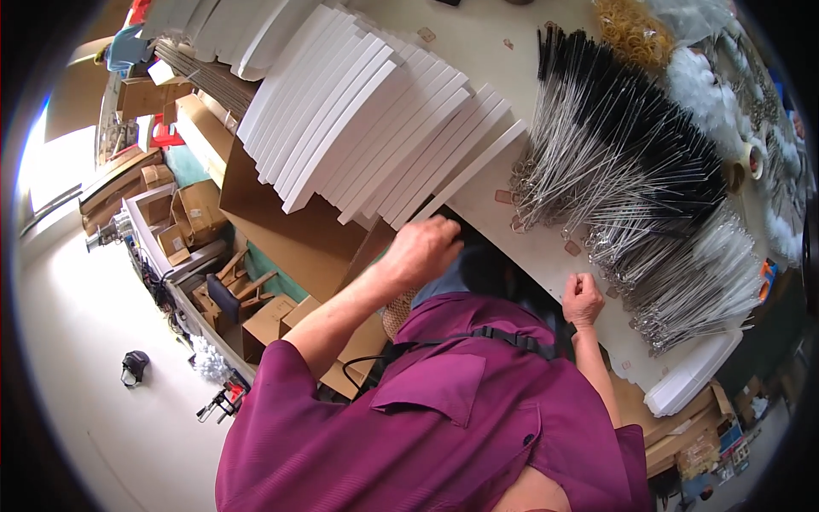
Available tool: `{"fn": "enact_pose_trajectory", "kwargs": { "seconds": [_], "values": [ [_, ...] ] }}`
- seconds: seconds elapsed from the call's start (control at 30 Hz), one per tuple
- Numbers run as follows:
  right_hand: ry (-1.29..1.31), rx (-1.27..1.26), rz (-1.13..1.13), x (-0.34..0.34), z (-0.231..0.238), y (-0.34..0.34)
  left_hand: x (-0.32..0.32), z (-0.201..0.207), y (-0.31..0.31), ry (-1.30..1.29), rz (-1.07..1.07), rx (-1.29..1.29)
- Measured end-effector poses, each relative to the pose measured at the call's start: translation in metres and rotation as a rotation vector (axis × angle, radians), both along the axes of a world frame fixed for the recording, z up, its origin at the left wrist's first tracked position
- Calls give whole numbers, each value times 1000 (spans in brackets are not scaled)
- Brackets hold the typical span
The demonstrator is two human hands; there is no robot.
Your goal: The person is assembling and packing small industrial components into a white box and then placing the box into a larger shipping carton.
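Observation:
My left hand [424, 252] is closed, its fingers curled in, beside the near end of a long row of flat white boxes [367, 119] leaning on one another. What it holds, if anything, is hidden. My right hand [583, 300] is closed like a fist at the near edge of the white table [486, 192]; its inner side does not show. Beyond it lies a large heap of thin wire brushes [631, 136] with looped wire ends and black bristles. Closer to me on the right, a second bunch of wire brushes [691, 282] has pale, clear-looking tips.
Yellow rubber bands [633, 32] and fluffy white bundles [704, 90] lie at the far right, near a tape roll [752, 160]. A clear plastic box [693, 373] sits at the table's right end. An open cardboard carton [286, 218] stands below the white boxes, left of me.

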State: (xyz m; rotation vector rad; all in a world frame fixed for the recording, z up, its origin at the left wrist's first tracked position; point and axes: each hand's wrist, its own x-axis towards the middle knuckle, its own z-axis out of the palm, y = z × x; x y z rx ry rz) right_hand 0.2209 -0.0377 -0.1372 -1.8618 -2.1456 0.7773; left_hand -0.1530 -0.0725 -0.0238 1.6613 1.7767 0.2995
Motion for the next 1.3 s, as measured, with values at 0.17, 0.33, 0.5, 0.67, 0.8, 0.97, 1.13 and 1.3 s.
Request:
{"fn": "enact_pose_trajectory", "kwargs": {
  "seconds": [0.17,0.33,0.5,0.67,0.8,0.97,1.13,1.3],
  "values": [
    [-21,3,29,6,-4,1,16,-48,-47,-103,216,-325],
    [-1,-15,97,13,-8,6,10,-80,-94,-107,432,-425],
    [135,-78,111,16,-4,15,23,-98,-152,-62,685,-421],
    [223,-149,123,21,-2,18,54,-107,-206,-136,869,-593],
    [283,-169,161,28,-9,22,76,-94,-213,-210,1039,-755],
    [341,-192,176,33,-12,24,102,-83,-215,-316,1118,-697],
    [382,-225,184,37,-14,25,112,-77,-190,-355,1086,-698],
    [383,-206,196,35,-15,27,108,-72,-180,-320,1050,-645]
  ]
}}
